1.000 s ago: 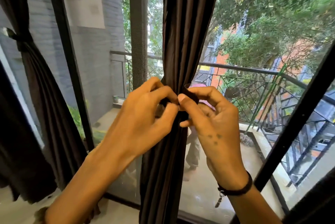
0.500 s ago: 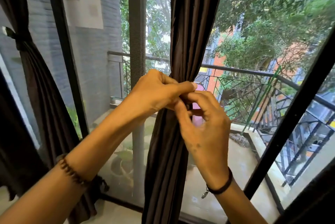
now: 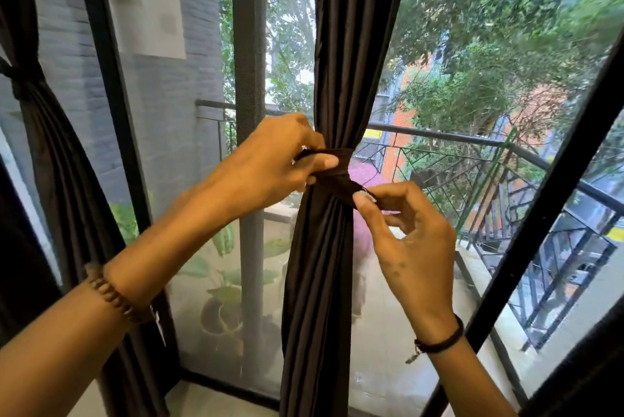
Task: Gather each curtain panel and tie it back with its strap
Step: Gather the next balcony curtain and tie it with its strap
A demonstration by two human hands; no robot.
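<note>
Curtain panel (image 3: 320, 281): soft, limp, bunched | strap (image 3: 337, 177): thin fabric, likely slips loose | left hand (image 3: 270, 163), right hand (image 3: 412, 234): each pinching a strap end

No words to read here.
Yellow patch (image 3: 374, 133) beyond the balcony railing (image 3: 439, 135) is too blurred for any lettering.

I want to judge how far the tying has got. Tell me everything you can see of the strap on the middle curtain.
The strap is a narrow band of dark brown cloth, wrapped round the gathered middle curtain panel at its pinched waist. The left hand pinches one end at the left; the right hand pinches the other, drawn down to the right. Whether it is knotted cannot be told.
</note>
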